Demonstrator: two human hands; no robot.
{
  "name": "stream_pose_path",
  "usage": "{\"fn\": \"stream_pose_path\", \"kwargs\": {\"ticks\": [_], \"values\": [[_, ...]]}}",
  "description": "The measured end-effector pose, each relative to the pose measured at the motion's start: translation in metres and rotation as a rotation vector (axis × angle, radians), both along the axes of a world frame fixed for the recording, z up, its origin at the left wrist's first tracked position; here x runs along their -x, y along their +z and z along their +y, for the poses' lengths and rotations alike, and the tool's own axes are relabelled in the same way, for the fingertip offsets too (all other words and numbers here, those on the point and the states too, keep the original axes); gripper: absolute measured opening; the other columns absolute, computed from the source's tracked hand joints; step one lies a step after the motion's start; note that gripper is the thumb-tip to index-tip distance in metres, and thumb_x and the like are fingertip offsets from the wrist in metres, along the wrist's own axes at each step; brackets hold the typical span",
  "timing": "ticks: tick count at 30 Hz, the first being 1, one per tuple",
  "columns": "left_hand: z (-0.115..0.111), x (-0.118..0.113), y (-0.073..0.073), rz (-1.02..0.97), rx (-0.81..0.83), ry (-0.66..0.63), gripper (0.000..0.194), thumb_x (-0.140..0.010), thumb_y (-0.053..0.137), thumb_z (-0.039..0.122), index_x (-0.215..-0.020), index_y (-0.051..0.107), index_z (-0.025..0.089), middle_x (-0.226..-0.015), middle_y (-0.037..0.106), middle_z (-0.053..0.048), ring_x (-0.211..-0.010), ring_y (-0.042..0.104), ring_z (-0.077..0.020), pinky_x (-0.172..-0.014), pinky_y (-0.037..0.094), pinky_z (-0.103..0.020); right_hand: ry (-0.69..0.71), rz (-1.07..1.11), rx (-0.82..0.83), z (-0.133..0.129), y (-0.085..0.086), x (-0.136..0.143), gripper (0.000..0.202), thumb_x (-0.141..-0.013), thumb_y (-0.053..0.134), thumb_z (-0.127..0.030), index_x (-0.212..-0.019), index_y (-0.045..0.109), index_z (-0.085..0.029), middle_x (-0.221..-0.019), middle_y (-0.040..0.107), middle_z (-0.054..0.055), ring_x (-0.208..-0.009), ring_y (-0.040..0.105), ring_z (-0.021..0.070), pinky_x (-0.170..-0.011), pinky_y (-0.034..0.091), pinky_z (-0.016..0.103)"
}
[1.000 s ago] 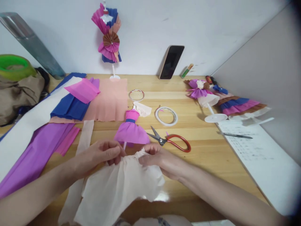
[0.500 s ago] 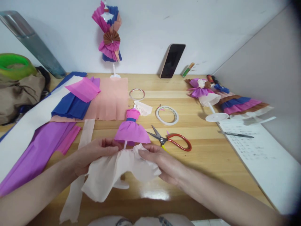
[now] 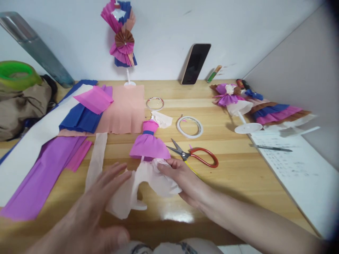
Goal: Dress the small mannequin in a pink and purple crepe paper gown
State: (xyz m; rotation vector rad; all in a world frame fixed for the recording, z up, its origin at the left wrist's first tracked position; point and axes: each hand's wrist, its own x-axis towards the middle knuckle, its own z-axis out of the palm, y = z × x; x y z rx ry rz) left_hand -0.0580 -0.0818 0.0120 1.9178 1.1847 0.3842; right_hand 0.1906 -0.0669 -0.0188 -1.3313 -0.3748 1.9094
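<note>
My right hand point(image 3: 182, 176) pinches the gathered edge of a white crepe paper piece point(image 3: 162, 180), just under the pink-and-purple paper dress point(image 3: 149, 143) with a blue waistband. That dress stands on a white stand, whose base point(image 3: 140, 205) shows below the paper. My left hand point(image 3: 106, 204) is off the paper, fingers spread, left of its hanging part and above the table. A white paper strip point(image 3: 96, 155) lies partly hidden behind it. Red-handled scissors point(image 3: 185, 154) lie open to the right of the dress.
Crepe paper sheets point(image 3: 45, 173) cover the left side. Tape rolls point(image 3: 201, 130) lie behind the scissors. A phone point(image 3: 196, 64) leans on the wall. Paper dresses point(image 3: 278, 113) and a written sheet point(image 3: 291, 169) are at right. A decorated stand point(image 3: 129, 83) is at the back.
My left hand has let go of the white paper and moved down toward me, its fingers now spread. My right hand keeps its hold, and the paper's left part has dropped inward.
</note>
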Motion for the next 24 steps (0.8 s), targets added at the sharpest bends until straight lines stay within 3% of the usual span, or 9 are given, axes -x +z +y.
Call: {"fn": "stream_pose_path", "kwargs": {"ticks": [1, 3, 4, 7, 10, 13, 16, 22, 24], "values": [[-0.006, -0.003, -0.003, 0.046, -0.098, -0.019, 0.09, -0.064, 0.078, 0.056, -0.144, 0.041, 0.037, -0.151, 0.043, -0.007, -0.138, 0.036, -0.0401, -0.112, 0.032, -0.056, 0.0, -0.006, -0.004, 0.001, 0.0, 0.001, 0.041, -0.052, 0.088, -0.045, -0.068, 0.07, -0.012, -0.058, 0.065, 0.0, -0.048, 0.053, 0.0081, -0.051, 0.039, 0.022], [-0.011, -0.012, -0.008, 0.126, -0.194, -0.05, 0.094, -0.059, 0.083, 0.046, -0.142, 0.043, 0.035, -0.144, 0.05, -0.01, -0.128, 0.048, -0.0418, -0.106, 0.039, -0.058, 0.019, -0.01, -0.009, 0.002, 0.0, 0.002, 0.041, -0.052, 0.087, -0.045, -0.07, 0.071, -0.011, -0.06, 0.067, 0.002, -0.051, 0.055, 0.0097, -0.052, 0.041, 0.023], [-0.01, -0.017, -0.009, 0.141, -0.204, -0.035, 0.086, -0.062, 0.082, 0.04, -0.14, 0.046, 0.033, -0.138, 0.056, -0.01, -0.121, 0.054, -0.0391, -0.103, 0.043, -0.055, 0.032, -0.007, -0.012, 0.003, -0.001, 0.003, 0.042, -0.053, 0.087, -0.046, -0.072, 0.071, -0.012, -0.061, 0.067, 0.002, -0.052, 0.057, 0.0109, -0.052, 0.043, 0.024], [0.001, -0.029, -0.009, 0.079, -0.247, -0.015, 0.039, -0.084, 0.059, 0.028, -0.122, 0.06, 0.027, -0.117, 0.068, -0.009, -0.103, 0.065, -0.0278, -0.088, 0.053, -0.041, 0.067, 0.011, -0.038, 0.006, 0.0, 0.003, 0.042, -0.055, 0.085, -0.046, -0.076, 0.07, -0.013, -0.062, 0.067, 0.002, -0.053, 0.058, 0.0128, -0.052, 0.047, 0.026], [0.014, -0.03, 0.0, 0.06, -0.125, 0.016, 0.031, -0.084, 0.054, 0.016, -0.11, 0.065, 0.027, -0.107, 0.071, -0.004, -0.091, 0.067, -0.0214, -0.074, 0.053, -0.029, 0.073, 0.046, -0.081, 0.009, 0.001, 0.002, 0.038, -0.058, 0.084, -0.044, -0.076, 0.068, -0.014, -0.059, 0.065, 0.001, -0.049, 0.057, 0.0122, -0.048, 0.047, 0.026], [0.023, -0.026, 0.009, 0.031, -0.046, 0.051, 0.029, -0.08, 0.06, 0.021, -0.108, 0.067, 0.026, -0.096, 0.074, -0.002, -0.08, 0.068, -0.0202, -0.066, 0.051, -0.026, 0.088, 0.073, -0.085, 0.012, 0.002, 0.001, 0.038, -0.058, 0.084, -0.044, -0.075, 0.067, -0.014, -0.059, 0.065, 0.001, -0.048, 0.058, 0.0129, -0.047, 0.05, 0.027], [0.032, -0.022, 0.013, 0.06, -0.122, 0.078, 0.022, -0.08, 0.062, 0.028, -0.1, 0.07, 0.024, -0.083, 0.074, -0.002, -0.069, 0.066, -0.0187, -0.06, 0.047, -0.024, 0.087, 0.097, -0.065, 0.017, 0.002, 0.001, 0.038, -0.056, 0.085, -0.041, -0.076, 0.067, -0.014, -0.062, 0.067, 0.001, -0.049, 0.06, 0.0135, -0.047, 0.051, 0.027], [0.044, -0.016, 0.003, 0.23, -0.379, 0.019, 0.025, -0.085, 0.051, 0.019, -0.098, 0.072, 0.025, -0.095, 0.073, -0.003, -0.074, 0.066, -0.0167, -0.062, 0.043, -0.023, 0.066, 0.064, -0.042, 0.027, -0.002, 0.002, 0.029, -0.062, 0.081, -0.034, -0.076, 0.067, -0.013, -0.062, 0.068, 0.003, -0.05, 0.061, 0.0138, -0.048, 0.05, 0.027], [0.043, -0.015, -0.002, 0.282, -0.371, -0.024, 0.029, -0.086, 0.048, 0.016, -0.101, 0.07, 0.025, -0.084, 0.072, -0.002, -0.065, 0.063, -0.0142, -0.058, 0.04, -0.023, 0.052, 0.04, -0.071, 0.03, -0.002, 0.001, 0.03, -0.063, 0.081, -0.035, -0.078, 0.068, -0.013, -0.064, 0.069, 0.004, -0.052, 0.061, 0.0148, -0.05, 0.05, 0.029]]}}
